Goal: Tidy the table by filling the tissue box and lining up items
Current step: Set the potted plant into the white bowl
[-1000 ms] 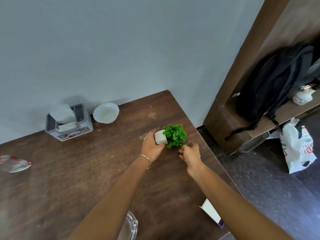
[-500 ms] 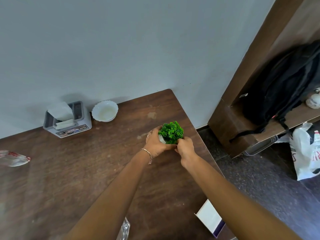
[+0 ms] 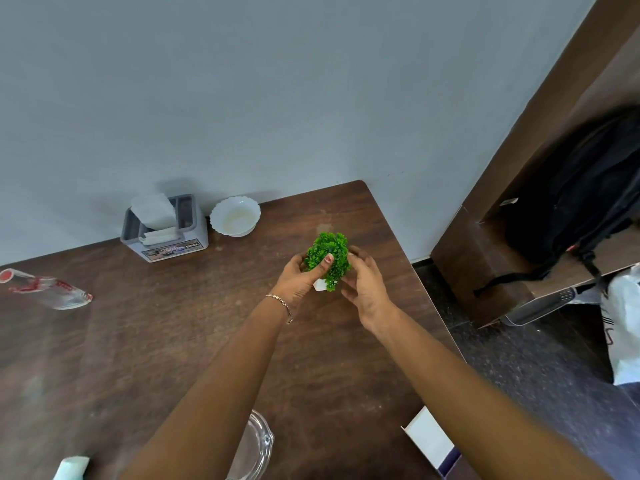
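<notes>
A small green artificial plant in a white pot stands near the right side of the brown table. My left hand grips it from the left, thumb pressed into the leaves. Cupped against the pot's right side is my right hand. At the back by the wall sits a grey tissue box with a white tissue sticking up, and a white scalloped bowl stands right beside it.
A crumpled clear plastic wrapper with red print lies at the far left. A glass dish, a white-and-purple box and a pale green item sit at the near edge. Right of the table: shelf, black backpack, white bag.
The plant lay tipped on its side a second ago; both hands closed around it and set it upright. It now sits slightly further back on the table.
</notes>
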Available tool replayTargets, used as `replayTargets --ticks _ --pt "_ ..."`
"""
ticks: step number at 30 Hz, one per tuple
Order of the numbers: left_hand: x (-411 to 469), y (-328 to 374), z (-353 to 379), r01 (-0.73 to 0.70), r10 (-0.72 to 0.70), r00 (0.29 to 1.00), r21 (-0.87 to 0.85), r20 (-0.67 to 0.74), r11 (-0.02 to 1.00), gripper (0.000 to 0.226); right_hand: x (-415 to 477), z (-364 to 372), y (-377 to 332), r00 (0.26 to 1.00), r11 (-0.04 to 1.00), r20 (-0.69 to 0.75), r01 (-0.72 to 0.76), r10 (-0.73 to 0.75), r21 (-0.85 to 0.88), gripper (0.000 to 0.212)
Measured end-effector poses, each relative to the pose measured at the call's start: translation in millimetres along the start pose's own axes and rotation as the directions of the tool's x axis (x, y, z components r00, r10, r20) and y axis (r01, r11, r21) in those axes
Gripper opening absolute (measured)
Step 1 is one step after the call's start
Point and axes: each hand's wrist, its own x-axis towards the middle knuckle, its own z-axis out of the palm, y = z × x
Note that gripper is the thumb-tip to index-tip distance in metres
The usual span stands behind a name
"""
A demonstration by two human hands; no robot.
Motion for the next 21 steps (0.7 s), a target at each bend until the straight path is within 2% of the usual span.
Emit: replayTargets --ticks 3,5,9,14,16,19,21 --pt "-6 3 -3 0.022 -0.022 1.0 -0.023 0.005 0.999 0.056 -1 5 5 0.999 0.999 0.011 -0.052 0.052 0.01 0.029" --pt "-10 2 -4 0.055 -0.056 0.998 -0.087 0.002 0.995 0.048 -4 7 9 0.995 0.996 0.03 -0.092 0.091 0.009 0.031" --pt "-18 -4 -7 0.106 -0.104 0.994 -0.135 0.017 0.985 0.055 -11 14 13 0.992 0.992 0.044 -0.122 0.122 0.012 0.029" --pt "-19 -7 -16 0.031 -0.034 0.999 -0.125 -0.024 0.992 0.096 -16 32 14 0.993 0.994 0.078 -0.09 0.094 -0.056 0.033" --pt "-21 1 -24 0.012 -0.017 0.999 -0.105 -0.043 0.994 0.09 -15 42 12 0.992 0.993 0.093 -0.071 0.08 -0.094 0.032" --pt "-22 21 -46 -0.022 0.018 0.995 -0.042 -0.094 0.999 0.063 -11 65 4 0.991 0.989 0.126 -0.034 0.053 -0.147 0.029" --pt "-19 34 -62 -0.059 0.056 0.993 -0.023 -0.105 0.998 0.06 -7 83 -4 0.988 0.982 0.151 0.006 0.023 -0.189 0.029"
